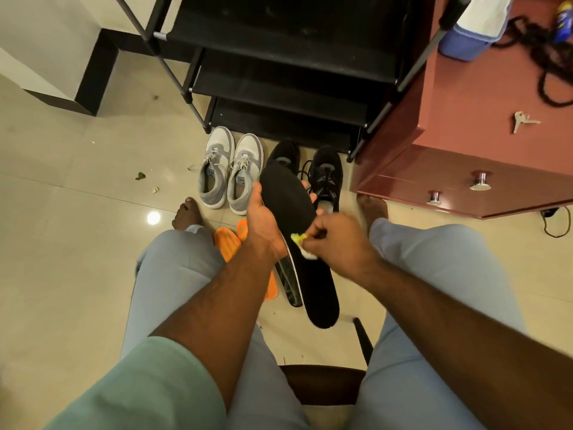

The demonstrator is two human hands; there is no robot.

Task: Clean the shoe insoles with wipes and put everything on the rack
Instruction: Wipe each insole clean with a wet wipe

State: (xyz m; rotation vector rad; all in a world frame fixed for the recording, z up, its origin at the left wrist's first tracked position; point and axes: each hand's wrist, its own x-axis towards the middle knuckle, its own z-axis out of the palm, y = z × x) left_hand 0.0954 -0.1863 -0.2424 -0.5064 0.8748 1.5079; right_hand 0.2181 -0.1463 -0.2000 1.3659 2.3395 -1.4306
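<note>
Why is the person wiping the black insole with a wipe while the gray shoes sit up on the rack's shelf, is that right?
Not quite. The head view shows the gray shoes standing on the floor in front of the rack, not on a shelf. The rest holds: the left hand holds the black insole and the right hand rubs it with a wipe.

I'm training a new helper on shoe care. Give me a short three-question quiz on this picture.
1. True or false: the left hand holds the black insole.
2. What does the right hand pinch? A) a key B) a wipe C) a lace
3. Which colour are the insoles lying on the floor by the left leg?

Key: 1 true; 2 B; 3 orange.
</note>
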